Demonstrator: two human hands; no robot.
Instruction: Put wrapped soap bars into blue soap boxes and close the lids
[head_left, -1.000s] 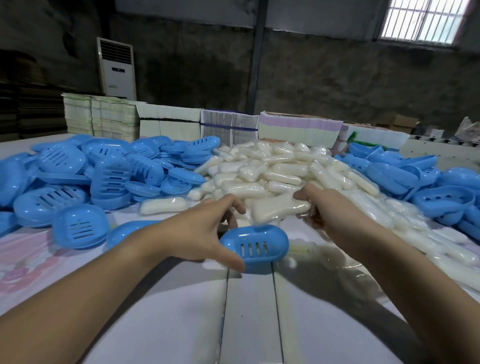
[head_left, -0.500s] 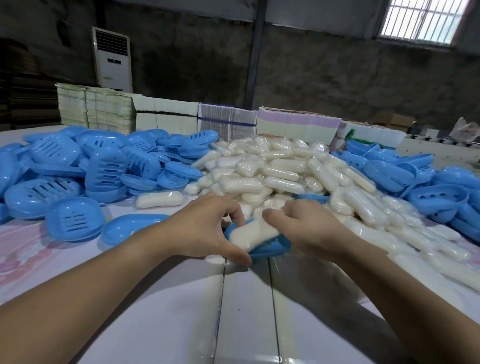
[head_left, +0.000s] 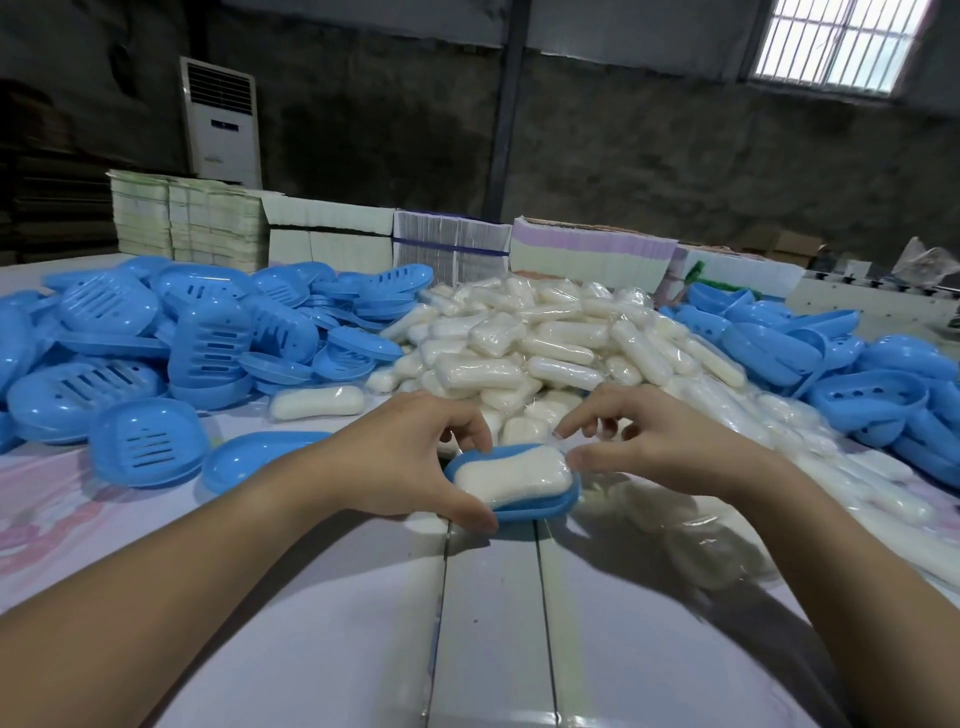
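Soap bar (head_left: 511, 475), wrapped in clear film, is seated in the open blue soap box (head_left: 540, 504), which lies flat on the tabletop (head_left: 493, 623) about midway between its left and right edges, no lid on it. The box is gripped by the left hand (head_left: 400, 462): the thumb is pressed along its near rim and the curled fingers are hooked over its far left end. The right hand (head_left: 660, 447) is held just beside the bar's right end, fingers loosely bent and spread; the thumb and forefinger tips are at the wrapper's edge, but whether the film is actually pinched cannot be told.

Directly behind the box, and almost touching it, the heap of wrapped soap bars (head_left: 545, 343) is piled toward the far edge. One single wrapped bar (head_left: 317, 401) lies apart at the heap's left foot. A blue lid (head_left: 249, 457) lies hollow side up just left of the left wrist, and beyond it the pile of slotted blue boxes (head_left: 156, 343) is spread to the left edge. More blue box halves (head_left: 831, 364) are stacked toward the right edge, with flattened clear wrappers (head_left: 701, 540) strewn under the right forearm.

Bare tabletop is left between the two forearms, running from the box to the near edge. Stacked flat cartons (head_left: 447, 249) are lined along the far edge.
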